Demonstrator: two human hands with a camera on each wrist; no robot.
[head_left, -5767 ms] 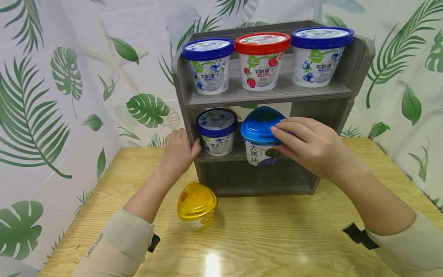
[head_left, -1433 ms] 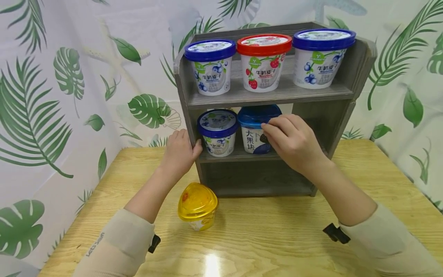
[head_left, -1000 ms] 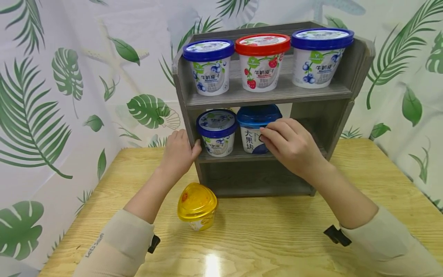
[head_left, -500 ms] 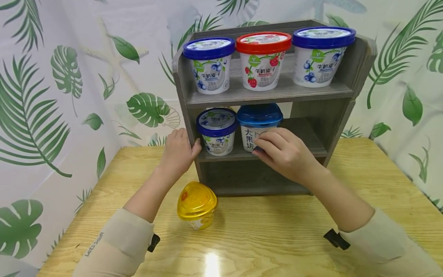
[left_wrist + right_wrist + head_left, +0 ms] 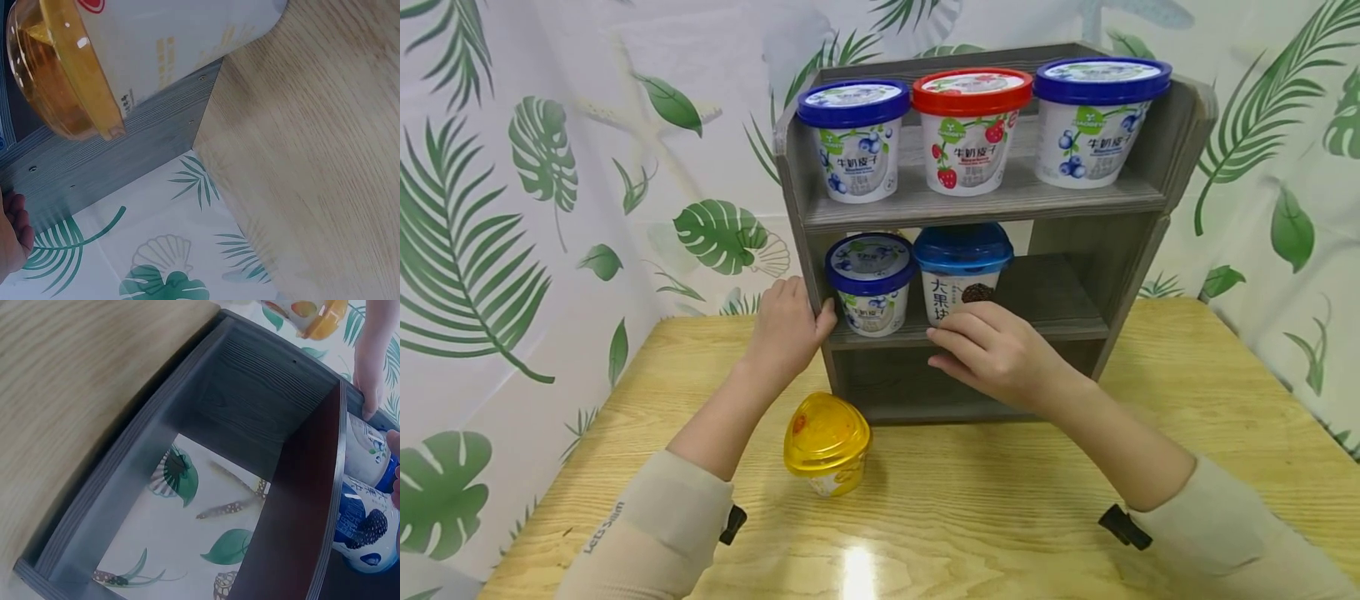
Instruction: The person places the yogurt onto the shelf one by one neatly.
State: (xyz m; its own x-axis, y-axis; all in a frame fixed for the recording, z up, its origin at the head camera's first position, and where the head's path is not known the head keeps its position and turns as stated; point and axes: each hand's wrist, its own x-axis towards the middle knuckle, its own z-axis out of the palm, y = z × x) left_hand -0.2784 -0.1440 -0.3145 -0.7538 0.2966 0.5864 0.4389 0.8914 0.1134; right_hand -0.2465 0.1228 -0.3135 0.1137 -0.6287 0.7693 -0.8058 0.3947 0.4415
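Observation:
On the left side panel of a small grey wooden shelf unit [image 5: 1063, 292] rests my left hand [image 5: 786, 325], its thumb at the front edge. My right hand [image 5: 992, 354], fingers loosely curled and holding nothing, is in front of the middle shelf. It overlaps the lower part of a dessert cup with a clear blue lid [image 5: 964, 250], which stands upright there. Left of that cup is a blueberry cup with a dark blue lid [image 5: 870, 267]. A cup with a yellow lid [image 5: 827, 442] stands on the table near the unit's front left corner; its side fills the top of the left wrist view.
Along the top shelf stand a blue-lidded blueberry cup [image 5: 853, 142], a red-lidded strawberry cup [image 5: 968, 133] and another blueberry cup [image 5: 1093, 125]. The lowest compartment [image 5: 250, 369] opens above the wooden table [image 5: 1000, 517]. A leaf-patterned cloth [image 5: 625, 167] hangs behind.
The blue-lidded cup was set back onto the middle shelf. My right hand has let go of it and moved down and left in front of it. The left hand stays put.

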